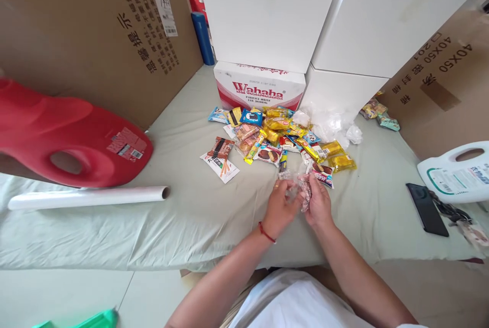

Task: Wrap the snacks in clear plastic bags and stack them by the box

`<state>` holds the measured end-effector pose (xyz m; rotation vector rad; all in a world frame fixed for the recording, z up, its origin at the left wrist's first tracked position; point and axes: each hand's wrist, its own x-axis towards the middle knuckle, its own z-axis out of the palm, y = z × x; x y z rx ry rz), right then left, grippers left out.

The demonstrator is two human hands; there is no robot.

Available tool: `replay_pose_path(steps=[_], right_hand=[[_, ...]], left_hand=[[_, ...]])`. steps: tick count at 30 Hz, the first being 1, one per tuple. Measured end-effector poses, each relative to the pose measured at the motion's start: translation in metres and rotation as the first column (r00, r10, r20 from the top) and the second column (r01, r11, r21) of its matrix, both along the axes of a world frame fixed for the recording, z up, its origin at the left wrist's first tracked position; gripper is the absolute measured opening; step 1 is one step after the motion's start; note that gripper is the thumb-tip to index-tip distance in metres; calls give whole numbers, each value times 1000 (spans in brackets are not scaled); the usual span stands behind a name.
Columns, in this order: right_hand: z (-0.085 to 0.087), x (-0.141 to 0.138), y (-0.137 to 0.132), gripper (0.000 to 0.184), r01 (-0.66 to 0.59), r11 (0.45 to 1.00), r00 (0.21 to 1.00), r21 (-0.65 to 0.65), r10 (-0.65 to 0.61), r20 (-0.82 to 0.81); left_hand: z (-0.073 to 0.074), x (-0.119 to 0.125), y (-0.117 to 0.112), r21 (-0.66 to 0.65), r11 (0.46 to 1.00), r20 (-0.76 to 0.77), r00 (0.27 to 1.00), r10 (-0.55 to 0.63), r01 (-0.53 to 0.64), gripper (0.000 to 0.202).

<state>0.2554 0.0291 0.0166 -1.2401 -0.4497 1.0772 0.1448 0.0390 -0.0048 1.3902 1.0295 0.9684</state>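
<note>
My right hand (319, 205) is closed round a small pinkish-brown snack in clear plastic (304, 193), in front of the snack pile. Next to it, my left hand (280, 207), with a red cord bracelet on the wrist, has its fingers curled in at the loose clear wrap (292, 193) around that snack. Just beyond the hands lie a chocolate pie packet (323, 172) and another like it (268, 155). Yellow packets (342, 162) lie to the right of the heap. A brown packet (222, 148) overlaps a white biscuit-stick packet (225, 170) on the left.
Behind the heap stand a Wahaba-type water carton marked Wahaha (263, 88) and white boxes (267, 17). Crumpled clear plastic (332, 127) lies at their foot. A red jug (95, 134) and a film roll (87, 198) are left; a phone (426, 210) and white bottle (456, 172) right.
</note>
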Motion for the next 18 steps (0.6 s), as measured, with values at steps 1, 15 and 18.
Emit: replay_pose_path(steps=[1,15,18], right_hand=[[0,-1,1,52,-14,1000,999,-10,14,29],[-17,59,-23,51,67,992,996,-110,-61,60],[-25,64,-27,53,14,992,990,-122,4,141]], left_hand=[[-3,2,0,-40,999,46,998,39,-37,31],[-2,-79,13,-382,915,577,741,345,-128,31],[-7,-88,14,-386,915,588,734,340,-114,34]])
